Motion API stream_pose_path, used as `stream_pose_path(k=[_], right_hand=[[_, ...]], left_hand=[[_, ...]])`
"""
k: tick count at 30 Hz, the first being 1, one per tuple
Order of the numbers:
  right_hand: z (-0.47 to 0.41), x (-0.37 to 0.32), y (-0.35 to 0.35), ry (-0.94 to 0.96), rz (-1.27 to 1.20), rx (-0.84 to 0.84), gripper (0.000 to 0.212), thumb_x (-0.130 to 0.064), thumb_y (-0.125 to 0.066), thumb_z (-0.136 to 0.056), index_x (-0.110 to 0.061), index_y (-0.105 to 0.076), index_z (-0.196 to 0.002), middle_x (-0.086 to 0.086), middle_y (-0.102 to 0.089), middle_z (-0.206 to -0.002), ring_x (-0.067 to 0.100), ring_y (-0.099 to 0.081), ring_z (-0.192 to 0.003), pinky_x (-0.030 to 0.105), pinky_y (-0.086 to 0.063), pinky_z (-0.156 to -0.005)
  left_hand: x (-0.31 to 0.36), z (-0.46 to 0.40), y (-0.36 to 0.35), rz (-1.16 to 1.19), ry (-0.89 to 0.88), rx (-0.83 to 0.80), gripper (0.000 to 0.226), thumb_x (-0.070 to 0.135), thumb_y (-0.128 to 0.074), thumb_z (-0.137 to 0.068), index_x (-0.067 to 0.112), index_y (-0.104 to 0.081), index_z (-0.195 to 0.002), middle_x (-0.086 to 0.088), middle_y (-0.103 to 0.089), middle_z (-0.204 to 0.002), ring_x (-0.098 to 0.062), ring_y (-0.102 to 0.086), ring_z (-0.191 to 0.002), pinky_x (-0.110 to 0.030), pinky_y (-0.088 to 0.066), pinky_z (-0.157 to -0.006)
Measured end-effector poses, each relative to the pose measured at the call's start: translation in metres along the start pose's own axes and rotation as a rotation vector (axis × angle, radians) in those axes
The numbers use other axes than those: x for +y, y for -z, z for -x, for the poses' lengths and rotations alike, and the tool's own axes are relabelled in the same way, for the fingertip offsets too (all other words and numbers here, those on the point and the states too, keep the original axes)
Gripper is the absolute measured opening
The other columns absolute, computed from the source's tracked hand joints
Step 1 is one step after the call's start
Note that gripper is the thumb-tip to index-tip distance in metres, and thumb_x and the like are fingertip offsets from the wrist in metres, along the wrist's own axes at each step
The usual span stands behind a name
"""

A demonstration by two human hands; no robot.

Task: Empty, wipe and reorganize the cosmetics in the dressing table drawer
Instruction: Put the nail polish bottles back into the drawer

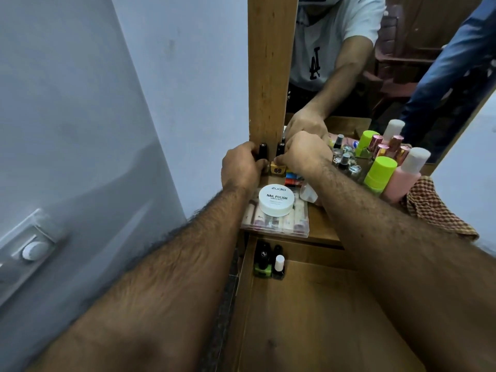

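My left hand (243, 165) grips a black-capped nail polish bottle (262, 151) at the back left of the dressing table top, against the wooden mirror frame. My right hand (303, 154) pinches a second black-capped bottle (280, 148) right beside it. A small yellow bottle (277, 169) stands just in front of both hands. The open wooden drawer (322, 318) below holds a green nail polish bottle (261, 260) and a white-capped dark one (279, 265) in its back left corner. A white round tub of nail polish remover wipes (276, 201) lies on a clear plastic case (276, 224).
To the right stand lime-green bottles (379, 171), a pink bottle with a white cap (405, 175), rose-gold capped items (382, 149) and small glass bottles (346, 162). A checked cloth (434, 208) lies at the table's right edge. The mirror (402, 63) rises behind; a wall socket (33, 249) is at left.
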State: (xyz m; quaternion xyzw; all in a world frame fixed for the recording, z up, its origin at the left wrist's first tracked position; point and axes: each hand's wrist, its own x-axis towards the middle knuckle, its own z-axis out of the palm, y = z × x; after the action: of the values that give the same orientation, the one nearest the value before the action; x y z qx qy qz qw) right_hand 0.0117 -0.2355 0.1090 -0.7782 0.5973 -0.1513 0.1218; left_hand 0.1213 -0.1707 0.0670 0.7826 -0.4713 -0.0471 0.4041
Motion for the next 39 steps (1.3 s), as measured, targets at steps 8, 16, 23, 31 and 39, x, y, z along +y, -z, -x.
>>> stream_pose_path(k=[8, 16, 23, 31, 39], right_hand=[[0.011, 0.000, 0.019, 0.060, -0.036, 0.068, 0.019, -0.042, -0.076, -0.082, -0.023, -0.071, -0.082, -0.004, -0.066, -0.077, 0.015, -0.065, -0.078, 0.033, -0.055, -0.067], [0.056, 0.002, 0.058, 0.112, -0.113, 0.188, 0.026, -0.042, -0.072, -0.082, -0.021, -0.065, -0.069, -0.005, -0.067, -0.072, 0.016, -0.064, -0.075, 0.032, -0.050, -0.060], [0.132, 0.017, 0.064, 0.182, -0.171, 0.223, 0.032, -0.035, -0.072, -0.078, -0.018, -0.055, -0.056, -0.002, -0.062, -0.065, 0.018, -0.060, -0.074, 0.029, -0.037, -0.057], [0.203, 0.050, 0.017, 0.080, -0.203, 0.052, 0.033, -0.033, -0.075, -0.079, -0.019, -0.053, -0.059, -0.003, -0.062, -0.068, 0.018, -0.060, -0.071, 0.025, -0.032, -0.055], [0.235, 0.075, -0.043, -0.061, -0.280, -0.112, 0.026, -0.036, -0.074, -0.082, -0.020, -0.061, -0.065, -0.001, -0.068, -0.073, 0.021, -0.064, -0.076, 0.026, -0.044, -0.062]], left_hand=[[0.012, 0.005, 0.016, 0.078, -0.029, 0.041, 0.034, 0.027, -0.077, -0.085, 0.017, -0.069, -0.117, 0.000, -0.072, -0.111, -0.019, -0.066, -0.100, -0.037, -0.055, -0.089], [0.037, 0.036, 0.057, 0.136, -0.060, 0.084, 0.030, 0.031, -0.078, -0.083, 0.020, -0.071, -0.110, 0.008, -0.073, -0.102, -0.010, -0.067, -0.090, -0.019, -0.045, -0.074], [0.043, 0.106, 0.084, 0.175, -0.064, 0.037, 0.026, 0.030, -0.079, -0.082, 0.023, -0.072, -0.105, 0.011, -0.073, -0.097, -0.006, -0.068, -0.085, -0.014, -0.045, -0.069], [0.011, 0.181, 0.063, 0.063, 0.018, -0.110, 0.027, 0.027, -0.080, -0.078, 0.022, -0.073, -0.103, 0.006, -0.074, -0.095, -0.012, -0.068, -0.089, -0.029, -0.055, -0.083], [-0.015, 0.213, 0.042, -0.153, 0.037, -0.258, 0.026, 0.028, -0.076, -0.083, 0.020, -0.071, -0.108, -0.002, -0.073, -0.101, -0.021, -0.067, -0.096, -0.031, -0.054, -0.084]])
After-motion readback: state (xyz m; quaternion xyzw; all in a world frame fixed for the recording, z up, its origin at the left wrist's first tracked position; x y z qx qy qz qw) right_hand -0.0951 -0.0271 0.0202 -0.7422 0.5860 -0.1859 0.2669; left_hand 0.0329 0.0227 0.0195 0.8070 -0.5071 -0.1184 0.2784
